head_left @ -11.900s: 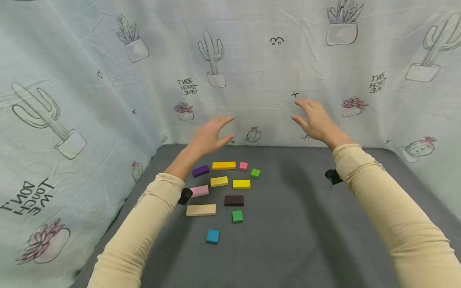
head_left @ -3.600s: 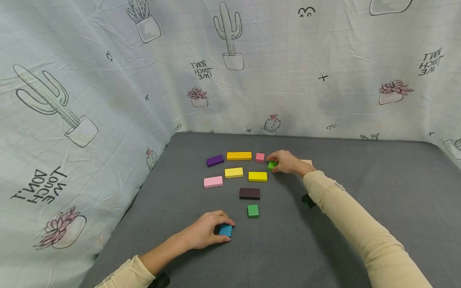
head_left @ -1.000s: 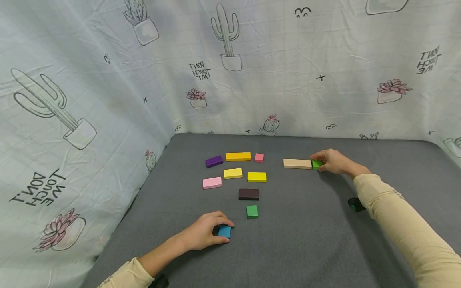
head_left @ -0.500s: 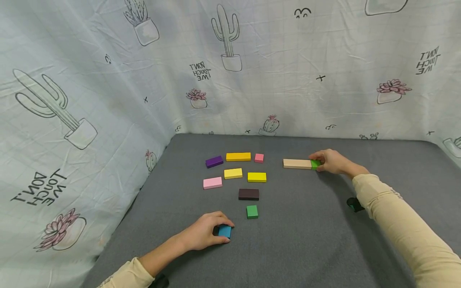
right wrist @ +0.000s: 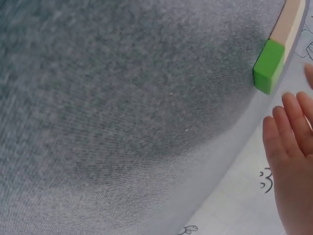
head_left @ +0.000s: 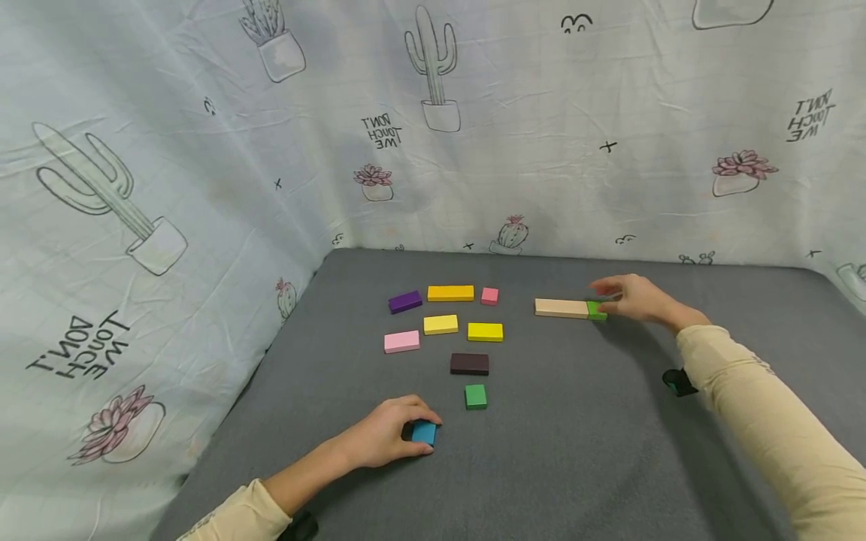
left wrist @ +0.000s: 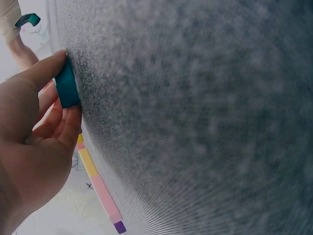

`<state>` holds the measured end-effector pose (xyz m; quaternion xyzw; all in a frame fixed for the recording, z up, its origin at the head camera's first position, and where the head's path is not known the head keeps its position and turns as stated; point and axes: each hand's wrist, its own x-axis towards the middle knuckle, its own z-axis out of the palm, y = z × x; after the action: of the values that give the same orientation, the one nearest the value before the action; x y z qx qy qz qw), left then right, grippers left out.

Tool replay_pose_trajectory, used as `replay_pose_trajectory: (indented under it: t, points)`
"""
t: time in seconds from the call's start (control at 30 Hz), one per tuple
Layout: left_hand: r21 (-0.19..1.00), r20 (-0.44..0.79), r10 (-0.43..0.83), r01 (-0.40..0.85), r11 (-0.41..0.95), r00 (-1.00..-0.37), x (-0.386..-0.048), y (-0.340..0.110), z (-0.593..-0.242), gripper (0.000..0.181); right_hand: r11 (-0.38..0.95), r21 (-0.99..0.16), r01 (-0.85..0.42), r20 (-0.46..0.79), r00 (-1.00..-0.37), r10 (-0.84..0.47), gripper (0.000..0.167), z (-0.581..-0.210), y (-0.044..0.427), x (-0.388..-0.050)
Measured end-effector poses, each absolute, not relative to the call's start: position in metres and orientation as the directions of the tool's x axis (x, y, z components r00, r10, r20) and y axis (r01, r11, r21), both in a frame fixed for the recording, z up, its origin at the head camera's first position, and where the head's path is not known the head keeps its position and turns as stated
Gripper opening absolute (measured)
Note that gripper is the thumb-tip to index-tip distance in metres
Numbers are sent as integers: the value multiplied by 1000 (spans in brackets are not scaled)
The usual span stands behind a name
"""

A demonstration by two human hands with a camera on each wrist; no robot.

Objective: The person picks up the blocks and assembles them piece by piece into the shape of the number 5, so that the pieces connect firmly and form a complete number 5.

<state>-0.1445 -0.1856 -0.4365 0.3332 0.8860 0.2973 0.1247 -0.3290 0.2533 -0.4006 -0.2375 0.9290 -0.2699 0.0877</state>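
Observation:
My left hand (head_left: 386, 432) pinches a small blue block (head_left: 424, 433) on the grey table between thumb and fingers; the left wrist view shows the same block (left wrist: 67, 85) in its grip. At the back right, a long beige block (head_left: 561, 308) lies end to end with a light green block (head_left: 597, 311). Just right of the green block is my right hand (head_left: 639, 298), its fingers spread and holding nothing. In the right wrist view, the light green block (right wrist: 269, 66) stands apart from the straight fingers (right wrist: 288, 125).
Left of centre on the table (head_left: 561, 451) lie a purple block (head_left: 405, 302), an orange block (head_left: 450, 294), a small coral block (head_left: 490, 296), two yellow blocks (head_left: 485, 332), a pink block (head_left: 402, 342), a dark brown block (head_left: 470, 364) and a green block (head_left: 476, 397). A cactus-print curtain (head_left: 541, 150) hangs behind.
Since the first frame, the beige block went to the back right. My right hand brought the light green block against its right end, then let go. My left hand took hold of the blue block.

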Motion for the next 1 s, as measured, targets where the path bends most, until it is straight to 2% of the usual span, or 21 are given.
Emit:
replay_pose_trajectory:
  t: [0.4, 0.8, 1.0]
  points:
    - [610, -31, 659, 508, 608, -752, -144, -184, -436, 33, 716, -579, -391, -4, -876, -482, 49, -396, 238, -329]
    - [609, -27, 655, 507, 610, -755, -143, -183, -435, 32, 674, -601, -430, 28, -853, -520, 48, -401, 187, -331]
    - [608, -31, 651, 503, 615, -758, -142, -183, -435, 32, 630, -648, -428, 17, -835, -550, 46, -408, 161, -328]
